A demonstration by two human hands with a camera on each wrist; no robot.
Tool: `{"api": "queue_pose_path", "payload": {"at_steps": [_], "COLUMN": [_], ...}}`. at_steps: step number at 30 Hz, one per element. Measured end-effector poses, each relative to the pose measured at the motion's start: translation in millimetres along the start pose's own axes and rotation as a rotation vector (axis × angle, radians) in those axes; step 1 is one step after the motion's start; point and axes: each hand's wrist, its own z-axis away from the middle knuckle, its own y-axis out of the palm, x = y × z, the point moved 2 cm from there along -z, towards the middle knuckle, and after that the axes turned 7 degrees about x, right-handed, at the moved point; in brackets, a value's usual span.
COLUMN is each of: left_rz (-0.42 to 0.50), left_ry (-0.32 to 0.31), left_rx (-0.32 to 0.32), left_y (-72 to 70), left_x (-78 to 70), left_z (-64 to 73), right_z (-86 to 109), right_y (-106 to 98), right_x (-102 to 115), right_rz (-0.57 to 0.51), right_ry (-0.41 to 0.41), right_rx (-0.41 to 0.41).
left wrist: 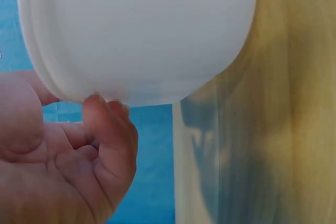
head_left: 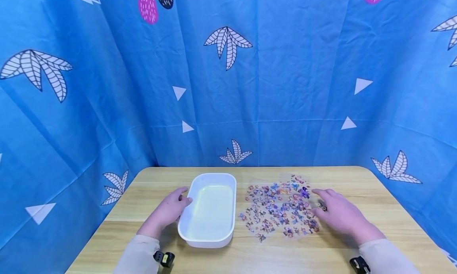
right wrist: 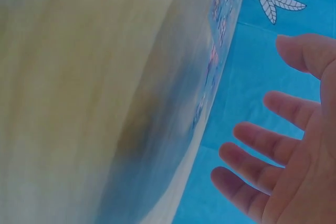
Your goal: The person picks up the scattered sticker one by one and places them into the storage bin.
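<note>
A white plastic tub (head_left: 210, 210) with rounded corners stands on the table, and nothing shows inside it. My left hand (head_left: 171, 206) grips its left rim, thumb at the edge. In the left wrist view, the curled fingers (left wrist: 113, 140) press against the tub's outer wall (left wrist: 142, 35). To the tub's right lies a spread of small, colourful sticker-like pieces (head_left: 278, 206), some with clear film around them. My right hand (head_left: 340, 212) hovers at the right edge of this spread. Its fingers are apart and hold nothing, as the right wrist view shows (right wrist: 299, 145).
The light wooden table (head_left: 278, 262) has rounded far corners. Blue patterned cloth (head_left: 285, 87) hangs behind it and on both sides. A few pieces (head_left: 321, 205) lie close beside the right hand, partly hidden by it.
</note>
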Motion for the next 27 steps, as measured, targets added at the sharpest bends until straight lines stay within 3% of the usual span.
{"api": "queue_pose_path", "payload": {"at_steps": [10, 20, 27], "left_rz": [0.207, 0.254, 0.299], "left_ry": [0.007, -0.004, 0.02], "left_rx": [0.036, 0.04, 0.044], "left_y": [0.3, 0.9, 1.9], "left_x": [11.1, 17.7, 21.8], "left_z": [-8.1, -13.6, -16.3], "right_z": [-2.7, -5.6, -12.7], "right_y": [-4, -3, -2], "right_x": [-3, -5, -13], "right_rz": [0.006, -0.016, -0.087], "right_ry": [0.026, 0.032, 0.052], "right_rx": [0.017, 0.043, 0.086]}}
